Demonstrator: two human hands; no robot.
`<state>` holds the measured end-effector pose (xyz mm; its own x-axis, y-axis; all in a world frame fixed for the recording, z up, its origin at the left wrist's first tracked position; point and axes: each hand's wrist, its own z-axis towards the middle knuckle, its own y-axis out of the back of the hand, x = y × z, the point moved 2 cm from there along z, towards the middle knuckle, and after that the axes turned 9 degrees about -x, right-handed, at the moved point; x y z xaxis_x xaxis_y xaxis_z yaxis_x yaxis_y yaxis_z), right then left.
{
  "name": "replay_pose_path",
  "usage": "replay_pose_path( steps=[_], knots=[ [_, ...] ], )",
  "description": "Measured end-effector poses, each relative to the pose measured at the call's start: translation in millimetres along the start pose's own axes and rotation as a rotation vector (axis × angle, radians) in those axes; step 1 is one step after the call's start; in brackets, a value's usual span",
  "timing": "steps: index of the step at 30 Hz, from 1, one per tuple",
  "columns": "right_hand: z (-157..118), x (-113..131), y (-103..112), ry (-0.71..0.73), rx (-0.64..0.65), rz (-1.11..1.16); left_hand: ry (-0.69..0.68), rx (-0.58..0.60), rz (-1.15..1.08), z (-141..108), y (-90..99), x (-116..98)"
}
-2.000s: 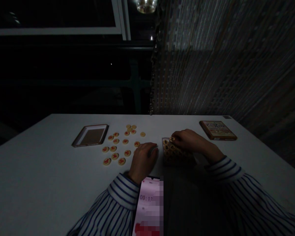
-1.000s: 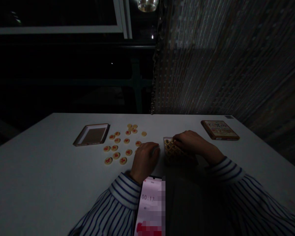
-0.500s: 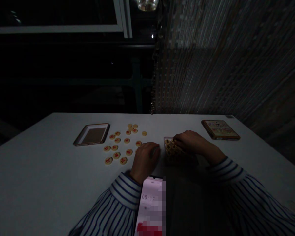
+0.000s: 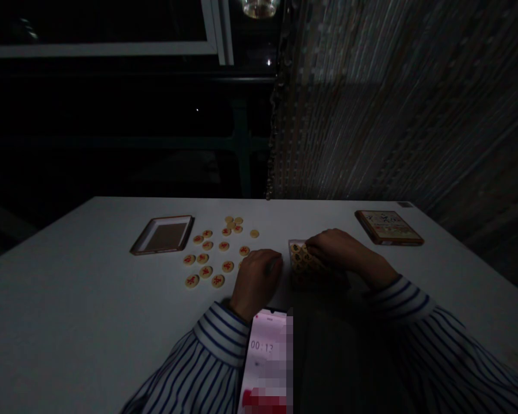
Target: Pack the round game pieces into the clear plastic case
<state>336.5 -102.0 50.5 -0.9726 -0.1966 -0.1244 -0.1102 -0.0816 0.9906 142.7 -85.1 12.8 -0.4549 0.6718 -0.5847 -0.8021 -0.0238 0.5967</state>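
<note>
Round pieces with dark marks (image 4: 300, 261) lie in a small light-rimmed box (image 4: 290, 245) right of the middle. My right hand (image 4: 334, 247) reaches over the box's far right part, fingers bent down onto the pieces; what its fingertips grip is hidden. Left of the box, my left hand (image 4: 259, 279) rests on the white table with its fingers curled together; anything inside them cannot be made out. Beyond and left of it are scattered several round pieces with red marks (image 4: 206, 272), one partly covered by this hand. A few plain-looking pieces (image 4: 239, 221) lie farther back.
An open shallow box lid (image 4: 147, 251) sits at the left on the white table (image 4: 90, 299). At the back right lies a closed flat box (image 4: 388, 226). A lit phone (image 4: 265, 345) showing a timer is by my left wrist. A bead curtain (image 4: 349, 115) hangs behind.
</note>
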Motion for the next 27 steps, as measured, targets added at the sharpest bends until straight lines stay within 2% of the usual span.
replay_pose_path(
  steps=[22, 27],
  knots=[
    [1.4, 0.2, -3.8, 0.046, -0.021, -0.001, -0.006, 0.004, 0.011, -0.9, 0.1, 0.4],
    [0.0, -1.7, 2.2, 0.043, -0.035, 0.007, 0.003, 0.006, 0.013, -0.8, 0.1, 0.4]
  ],
)
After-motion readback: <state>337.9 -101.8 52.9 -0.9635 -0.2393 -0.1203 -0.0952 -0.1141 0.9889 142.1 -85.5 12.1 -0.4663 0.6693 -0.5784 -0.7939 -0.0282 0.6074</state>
